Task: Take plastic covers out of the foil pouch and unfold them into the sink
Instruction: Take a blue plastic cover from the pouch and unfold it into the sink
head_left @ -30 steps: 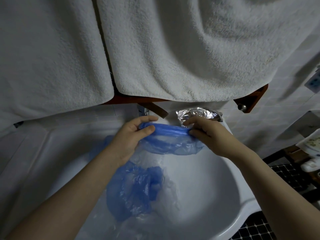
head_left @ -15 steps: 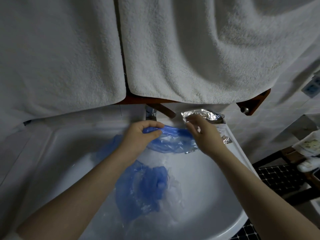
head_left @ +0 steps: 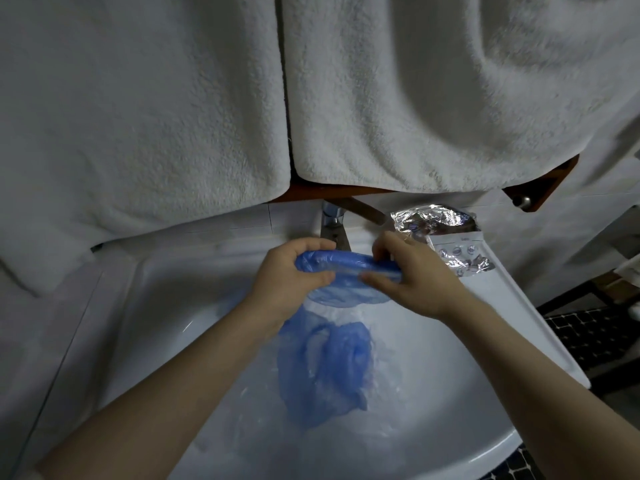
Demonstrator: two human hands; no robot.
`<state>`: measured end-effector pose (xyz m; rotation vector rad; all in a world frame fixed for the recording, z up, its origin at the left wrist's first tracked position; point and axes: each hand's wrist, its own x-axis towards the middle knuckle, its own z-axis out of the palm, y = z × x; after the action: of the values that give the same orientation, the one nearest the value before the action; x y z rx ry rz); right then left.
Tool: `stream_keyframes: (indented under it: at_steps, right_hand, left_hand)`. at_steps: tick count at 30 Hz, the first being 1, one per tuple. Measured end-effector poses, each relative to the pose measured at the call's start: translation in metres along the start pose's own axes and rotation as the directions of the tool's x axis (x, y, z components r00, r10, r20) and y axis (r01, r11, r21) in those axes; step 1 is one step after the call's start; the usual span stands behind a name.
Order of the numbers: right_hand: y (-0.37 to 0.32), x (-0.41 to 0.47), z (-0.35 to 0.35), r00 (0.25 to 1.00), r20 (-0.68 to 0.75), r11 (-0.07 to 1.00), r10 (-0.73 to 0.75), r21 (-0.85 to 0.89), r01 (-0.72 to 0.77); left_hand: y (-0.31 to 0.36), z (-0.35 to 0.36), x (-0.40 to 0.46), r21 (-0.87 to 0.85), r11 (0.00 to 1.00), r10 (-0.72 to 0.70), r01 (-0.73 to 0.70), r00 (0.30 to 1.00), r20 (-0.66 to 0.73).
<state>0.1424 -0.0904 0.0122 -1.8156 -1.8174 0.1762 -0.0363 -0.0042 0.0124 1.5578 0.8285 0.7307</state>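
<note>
Over the back of the white sink [head_left: 540, 327] my left hand [head_left: 291, 275] and my right hand [head_left: 415, 275] both grip one folded blue plastic cover [head_left: 346, 263], bunched into a thick band between them, its loose part hanging below. Another blue cover [head_left: 329, 365] lies spread and crumpled in the basin under my hands. The silver foil pouch [head_left: 433, 220] sits on the sink's back right rim, just beyond my right hand, with a torn strip of foil [head_left: 464, 258] beside it.
A chrome tap [head_left: 332, 220] stands right behind my hands. Two thick white towels [head_left: 415, 98] hang from a wooden rail [head_left: 540, 188] above the sink. A dark tiled floor [head_left: 595, 337] shows at the right.
My hands have drawn closer together on the blue cover, gathering it into a tighter band. My right hand shifted from the pouch side onto the cover's front edge.
</note>
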Motion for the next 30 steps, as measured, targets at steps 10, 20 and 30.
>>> stream_keyframes:
  at_steps: [10, 20, 30]
  right_hand:
    - [0.005, 0.003, -0.03, 0.995, 0.085, 0.997, 0.043, -0.066, -0.037]
    - [0.036, -0.024, -0.058, 0.878, 0.44, 0.577, 0.186, 0.674, -0.461]
    - [0.014, -0.026, -0.056, 0.956, 0.005, 0.953, 0.293, 0.079, -0.293]
  left_hand:
    - [0.004, 0.004, 0.019, 0.397, 0.888, 0.225, -0.23, 0.973, 0.059]
    - [0.02, 0.024, 0.014, -0.241, 0.961, -0.064, 0.137, 0.955, 0.289]
    - [0.029, 0.053, 0.008, -0.154, 0.987, -0.024, 0.042, 0.993, 0.113]
